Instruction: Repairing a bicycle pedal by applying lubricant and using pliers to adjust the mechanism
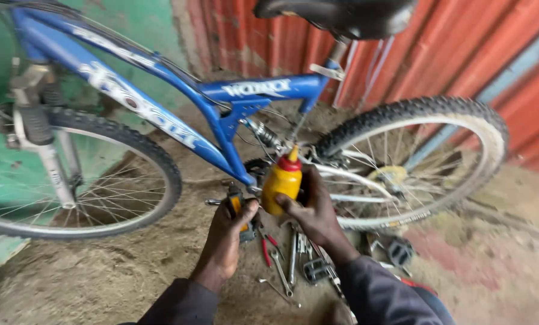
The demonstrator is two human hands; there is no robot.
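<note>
Right hand point(314, 207): wrapped around a yellow squeeze bottle point(281, 183), fingers on its right side and thumb across the lower front; dark sleeve at the wrist
Yellow squeeze bottle: upright, red collar and yellow pointed nozzle on top; held just in front of the bottom of the blue bicycle frame point(221, 114), nozzle tip near the rear spring
Left hand point(230, 232): closed around a bicycle pedal point(238, 207), thumb over its top; pedal body dark with an orange reflector showing between the fingers
Bicycle pedal: just left of the bottle, at the low point of the frame; metal stub projects to its left
Front wheel point(71, 174): at left, knobby tyre, grey suspension fork above it
Rear wheel point(414, 159): at right, behind the right hand; rim pale, tyre dusty
Saddle point(341, 15): black, top edge of view
Tools point(281, 265): spanners and red-handled pliers lying on the dirt ground between the two forearms; a loose pedal point(399, 250) lies to the right, near the rear wheel
Background: red corrugated sheet wall point(462, 54) at right, green wall at left
</note>
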